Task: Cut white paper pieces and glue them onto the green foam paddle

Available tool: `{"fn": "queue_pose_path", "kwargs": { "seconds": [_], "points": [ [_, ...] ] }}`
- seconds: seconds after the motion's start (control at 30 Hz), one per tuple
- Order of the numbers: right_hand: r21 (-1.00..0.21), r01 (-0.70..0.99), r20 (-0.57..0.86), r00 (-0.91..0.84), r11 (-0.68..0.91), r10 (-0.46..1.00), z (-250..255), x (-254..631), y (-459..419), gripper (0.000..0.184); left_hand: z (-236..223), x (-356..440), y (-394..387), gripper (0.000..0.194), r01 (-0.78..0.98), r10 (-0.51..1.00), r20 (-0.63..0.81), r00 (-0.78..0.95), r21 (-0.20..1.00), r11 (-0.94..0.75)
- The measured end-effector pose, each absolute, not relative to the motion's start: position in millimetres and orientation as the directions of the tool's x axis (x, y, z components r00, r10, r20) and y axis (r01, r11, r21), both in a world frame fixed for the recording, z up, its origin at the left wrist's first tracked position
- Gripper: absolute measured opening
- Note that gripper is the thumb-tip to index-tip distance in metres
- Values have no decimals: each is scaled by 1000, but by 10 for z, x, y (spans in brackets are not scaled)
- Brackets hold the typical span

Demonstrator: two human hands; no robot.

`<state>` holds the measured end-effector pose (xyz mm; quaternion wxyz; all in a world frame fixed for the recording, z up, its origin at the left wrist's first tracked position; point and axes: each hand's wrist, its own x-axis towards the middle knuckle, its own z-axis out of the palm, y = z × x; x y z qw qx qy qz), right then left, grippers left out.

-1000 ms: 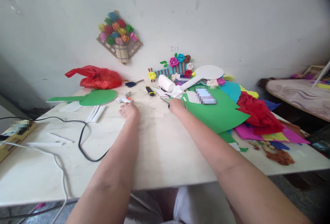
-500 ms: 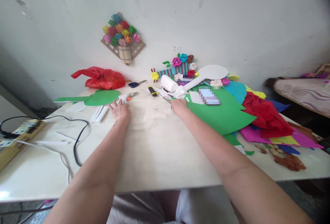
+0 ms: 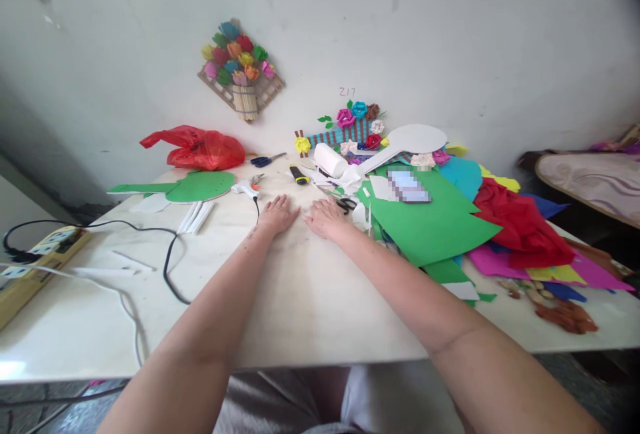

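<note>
Both hands lie flat on the white table (image 3: 300, 301), side by side with a small gap between them. My left hand (image 3: 278, 214) is open, fingers stretched forward, and holds nothing. Just beyond it to the left rests a white hot glue gun (image 3: 246, 189) with its black cord. My right hand (image 3: 324, 217) is also open and empty, its fingers pointing forward and left. Black-handled scissors (image 3: 346, 205) lie right beside it. A black and yellow utility knife (image 3: 299, 175) sits ahead of the two hands. To the right is a large green sheet (image 3: 425, 234).
A green guitar-shaped cutout (image 3: 200, 187) and white strips (image 3: 195, 218) lie left. Behind are a red plastic bag (image 3: 205, 149), blue-handled scissors (image 3: 262, 161) and a white roll (image 3: 330, 161). A phone (image 3: 410, 187) lies on the green sheet. A power strip (image 3: 45, 261) with cords occupies the left edge.
My left hand has moved right, away from the glue gun, to the middle of the table. My right hand has shifted left and flattened, leaving the black-handled scissors in view beside it.
</note>
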<state>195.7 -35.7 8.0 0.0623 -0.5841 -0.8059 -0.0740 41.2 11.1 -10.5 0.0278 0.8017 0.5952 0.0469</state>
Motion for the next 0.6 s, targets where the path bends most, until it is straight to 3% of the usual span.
{"fn": "queue_pose_path", "kwargs": {
  "seconds": [0.1, 0.2, 0.3, 0.47, 0.53, 0.6],
  "points": [
    [55, 964, 157, -265, 259, 951, 1, 2016, -344, 52, -82, 321, 83, 69, 971, 979, 36, 201, 123, -204],
    [87, 960, 243, -280, 267, 929, 18, 2072, -382, 49, -82, 254, 72, 74, 985, 994, 35, 104, 131, -108],
    [102, 945, 341, -326, 310, 882, 92, 2102, -428, 37, -90, 248, 41, 74, 985, 992, 55, 114, 124, -120],
    [-87, 980, 406, -131, 181, 904, 199, 2090, -433, 43, 8, 433, -192, 68, 972, 975, 86, 203, 106, -212],
    [-168, 980, 397, -36, 112, 917, 220, 2089, -429, 49, 73, 572, -309, 58, 943, 965, 76, 250, 208, -261],
    [-248, 968, 404, 65, 40, 912, 242, 2108, -430, 50, 124, 740, -398, 50, 818, 941, 94, 326, 471, -331]
  ]
}}
